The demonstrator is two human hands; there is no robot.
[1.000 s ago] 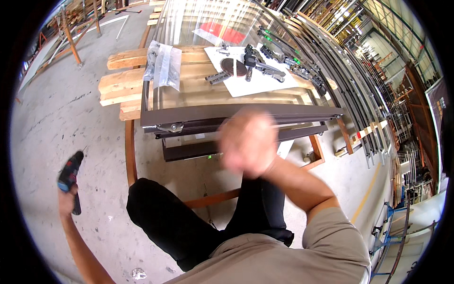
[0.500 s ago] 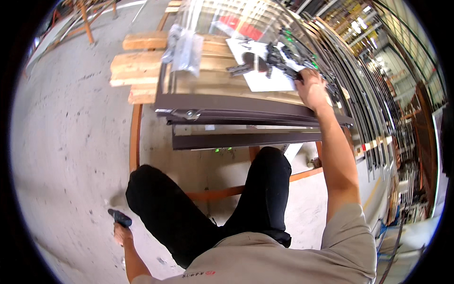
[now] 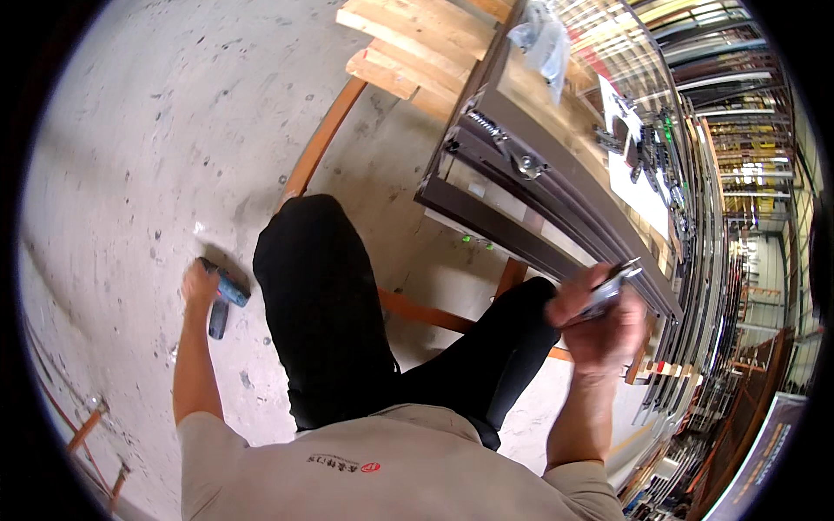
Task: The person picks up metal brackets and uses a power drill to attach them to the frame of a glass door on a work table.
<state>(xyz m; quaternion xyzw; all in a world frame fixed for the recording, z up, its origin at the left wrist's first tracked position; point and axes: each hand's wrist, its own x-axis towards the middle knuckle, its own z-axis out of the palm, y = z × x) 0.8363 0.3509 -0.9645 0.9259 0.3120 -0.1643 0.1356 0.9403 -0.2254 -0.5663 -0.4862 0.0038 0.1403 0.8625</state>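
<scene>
Low on the left, close to the grey floor, my left hand (image 3: 200, 283) is closed on a blue and black cordless drill (image 3: 231, 289). The drill's battery end angles down toward me. My right hand (image 3: 608, 326), blurred by motion, is raised in front of the near frame edge. Its fingers are wrapped around a small silvery metal piece (image 3: 613, 285) with a thin pointed end; its exact kind is too smeared to tell. Beyond that hand lies a dark brown glazed frame (image 3: 556, 169), a metal fitting with a round head (image 3: 528, 165) on its near edge.
Light wooden blocks (image 3: 426, 43) and an orange metal stand (image 3: 326, 139) support the stacked frames. On the glass are a clear plastic bag (image 3: 543, 48), white paper (image 3: 638, 195) and black hardware parts (image 3: 647, 152). Racks of long profiles (image 3: 721, 78) fill the right side.
My right hand has come off the hardware on the glass toward me, now holding the metal piece. My left hand has moved forward with the drill. The view has turned left.
</scene>
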